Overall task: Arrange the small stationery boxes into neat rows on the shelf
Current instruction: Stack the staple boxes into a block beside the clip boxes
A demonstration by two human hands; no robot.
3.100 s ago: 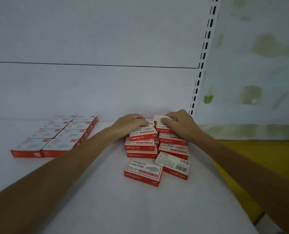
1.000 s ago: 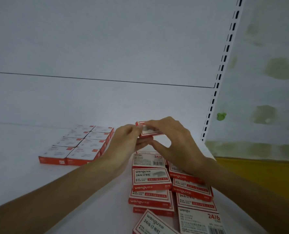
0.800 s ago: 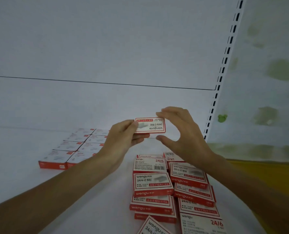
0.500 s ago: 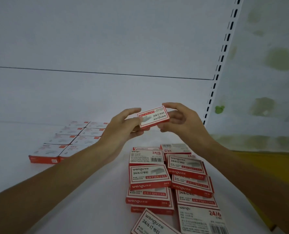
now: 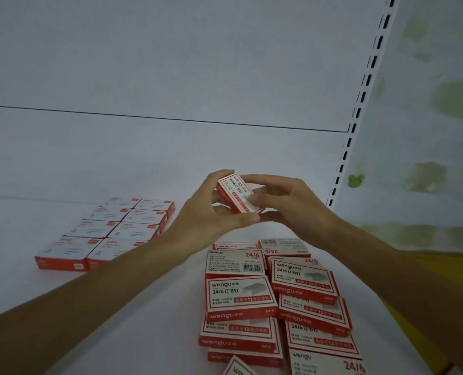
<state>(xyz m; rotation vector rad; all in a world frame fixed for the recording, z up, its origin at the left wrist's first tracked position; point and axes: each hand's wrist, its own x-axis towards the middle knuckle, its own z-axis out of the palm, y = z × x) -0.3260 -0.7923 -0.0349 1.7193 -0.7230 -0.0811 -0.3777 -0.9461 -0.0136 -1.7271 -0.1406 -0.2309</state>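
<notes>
A small red-and-white staple box (image 5: 235,191) is held in the air above the white shelf (image 5: 149,307). My left hand (image 5: 211,212) grips its left side with fingers and thumb. My right hand (image 5: 284,201) pinches its right end. Below them lies a loose pile of several like boxes (image 5: 273,299), overlapping in two rough columns. At the left, several boxes (image 5: 108,234) lie flat in two neat rows running toward the back panel.
The white back panel (image 5: 170,147) closes the shelf behind. A slotted upright (image 5: 360,104) stands at the right, with a stained wall (image 5: 428,131) beyond it. The shelf's right edge (image 5: 387,307) borders a yellow surface (image 5: 441,272).
Both hands lifted one box off the far end of the pile and turned it between them. It now points end-on, tilted, with its label facing up.
</notes>
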